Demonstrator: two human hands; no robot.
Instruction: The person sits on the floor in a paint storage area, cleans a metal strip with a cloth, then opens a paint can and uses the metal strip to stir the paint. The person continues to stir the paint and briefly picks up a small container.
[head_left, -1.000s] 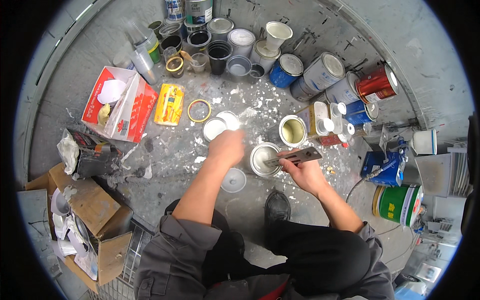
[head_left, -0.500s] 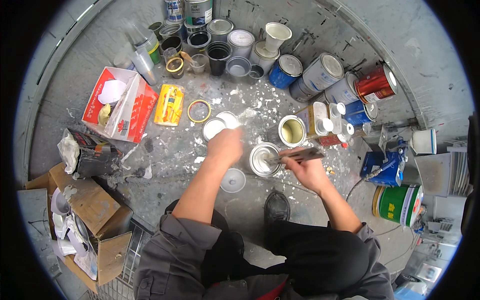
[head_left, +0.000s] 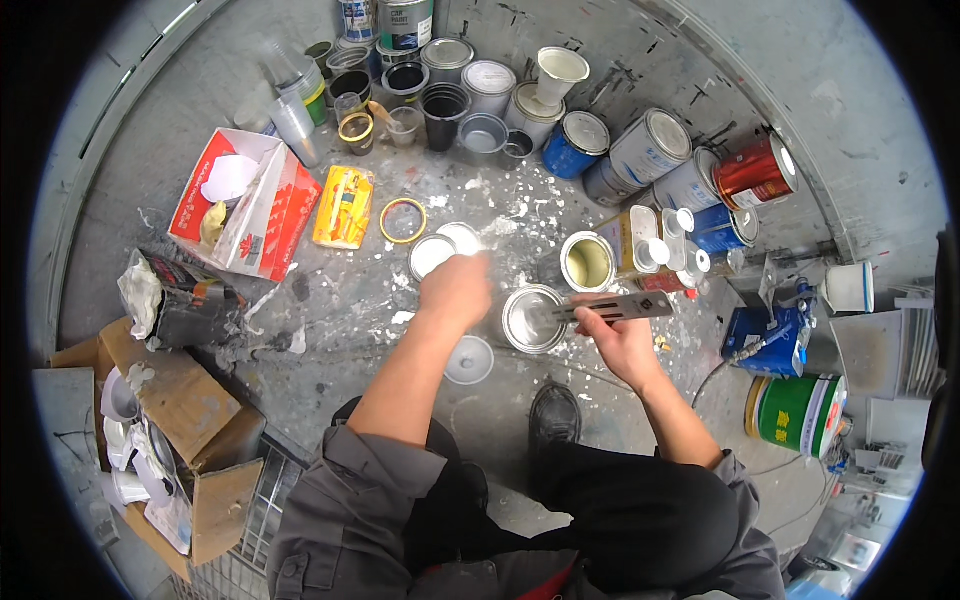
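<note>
My right hand (head_left: 620, 345) is closed around a flat, slotted metal stirring stick (head_left: 645, 305). The stick slants left, and its lower end is over or in an open metal can (head_left: 533, 320) of whitish paint; I cannot tell whether it touches the paint. To the left is my left hand (head_left: 455, 290), its fingers smeared by motion and partly hidden. Just beyond that hand are a white-filled round tin or cup (head_left: 432, 256) and a second white round piece (head_left: 461, 238) overlapping it. A second open can (head_left: 587, 262), yellowish inside, stands behind the paint can.
A pale lid (head_left: 468, 361) lies near my left forearm. Further left are a yellow packet (head_left: 343, 208), a yellow-rimmed ring (head_left: 403, 221), a red-white box (head_left: 245, 205) and a cardboard box (head_left: 180, 400). Cans and cups line the wall; plastic bottles (head_left: 650, 255) stand at right.
My right hand has shifted slightly right, and the stirring stick now lies a little flatter, its handle end further right. My left hand stays blurred beside the white round pieces.
</note>
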